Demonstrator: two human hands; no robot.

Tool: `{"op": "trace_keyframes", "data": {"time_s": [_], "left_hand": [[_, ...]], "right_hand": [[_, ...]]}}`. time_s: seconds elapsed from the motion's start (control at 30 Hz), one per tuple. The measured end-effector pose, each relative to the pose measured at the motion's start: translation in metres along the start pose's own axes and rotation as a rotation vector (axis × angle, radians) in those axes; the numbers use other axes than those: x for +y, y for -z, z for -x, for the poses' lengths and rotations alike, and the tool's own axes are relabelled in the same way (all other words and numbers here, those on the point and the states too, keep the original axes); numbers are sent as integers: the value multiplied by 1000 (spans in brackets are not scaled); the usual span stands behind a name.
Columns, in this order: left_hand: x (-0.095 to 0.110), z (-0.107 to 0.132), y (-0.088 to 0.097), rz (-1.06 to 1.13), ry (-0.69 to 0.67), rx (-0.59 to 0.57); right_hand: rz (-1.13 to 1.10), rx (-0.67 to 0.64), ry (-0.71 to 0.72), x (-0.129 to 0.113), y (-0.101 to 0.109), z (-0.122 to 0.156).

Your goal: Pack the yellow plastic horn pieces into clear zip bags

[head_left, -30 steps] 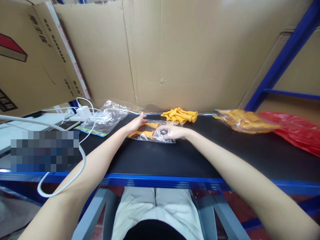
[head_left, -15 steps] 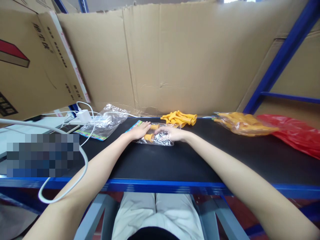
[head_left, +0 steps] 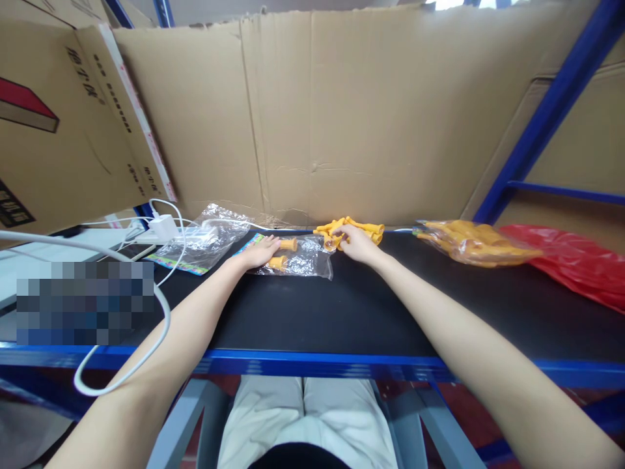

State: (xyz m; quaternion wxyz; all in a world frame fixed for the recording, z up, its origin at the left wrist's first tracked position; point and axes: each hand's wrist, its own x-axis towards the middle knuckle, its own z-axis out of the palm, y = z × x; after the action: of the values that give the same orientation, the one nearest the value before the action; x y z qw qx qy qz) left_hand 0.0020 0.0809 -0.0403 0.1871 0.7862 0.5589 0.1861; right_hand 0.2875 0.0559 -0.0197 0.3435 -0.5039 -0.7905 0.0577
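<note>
My left hand (head_left: 261, 253) lies flat, fingers stretched out, on the left end of a clear plastic bag (head_left: 306, 260) that holds two or three small orange pieces (head_left: 288, 245). A loose pile of orange pieces (head_left: 360, 228) sits at the back of the black tabletop (head_left: 342, 306). There my right hand (head_left: 352, 242) has its fingers curled on the pile's near edge. Whether they grip a piece is hidden by the hand.
A crumpled clear bag with a coloured card (head_left: 205, 238) lies at the left beside a white charger and cables (head_left: 163, 228). At the right lie a bag of orange parts (head_left: 476, 244) and a red plastic bag (head_left: 576, 260). A cardboard wall (head_left: 342, 111) stands behind.
My right hand left the clear bag and moved back and right onto the orange pile. My left hand stayed flat on the bag's left end.
</note>
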Motion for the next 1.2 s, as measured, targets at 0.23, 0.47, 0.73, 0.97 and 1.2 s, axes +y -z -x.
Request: {"op": "trace_keyframes", "data": {"time_s": [0.23, 0.47, 0.73, 0.97, 1.2], "left_hand": [[2, -1, 1, -113, 21, -45], [14, 12, 13, -232, 73, -70], [19, 13, 16, -321, 80, -87], [21, 15, 16, -306, 85, -63], [18, 13, 15, -322, 86, -65]], "right_hand": [[127, -145, 85, 3, -8, 5], [306, -192, 25, 7, -13, 6], [312, -181, -9, 3, -14, 6], [401, -143, -137, -6, -8, 7], [409, -115, -251, -3, -1, 8]]}}
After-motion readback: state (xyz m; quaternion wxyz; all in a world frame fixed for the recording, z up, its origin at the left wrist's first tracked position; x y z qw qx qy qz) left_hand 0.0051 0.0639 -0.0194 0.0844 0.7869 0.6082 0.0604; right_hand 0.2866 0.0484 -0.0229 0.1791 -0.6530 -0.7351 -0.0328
